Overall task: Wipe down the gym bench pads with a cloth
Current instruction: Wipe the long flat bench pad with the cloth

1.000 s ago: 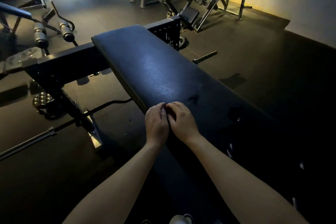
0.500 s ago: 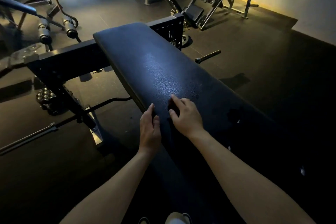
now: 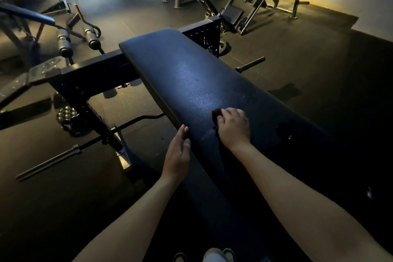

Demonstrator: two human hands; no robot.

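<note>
The right hand (image 3: pixel 234 127) grips a dark cloth (image 3: pixel 216 115) on the bench pad (image 3: pixel 191 74); the left hand (image 3: pixel 177 153) lies flat at its edge. The cloth looks soft and light, best held bunched

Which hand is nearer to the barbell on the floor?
Left. The left hand touches the bench pad edge facing the barbell; the right hand grips the cloth atop the pad.

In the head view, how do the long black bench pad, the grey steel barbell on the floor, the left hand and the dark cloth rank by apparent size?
Long black bench pad
Grey steel barbell and left hand: unsure, thin versus near
Dark cloth, mostly hidden under right hand
</note>
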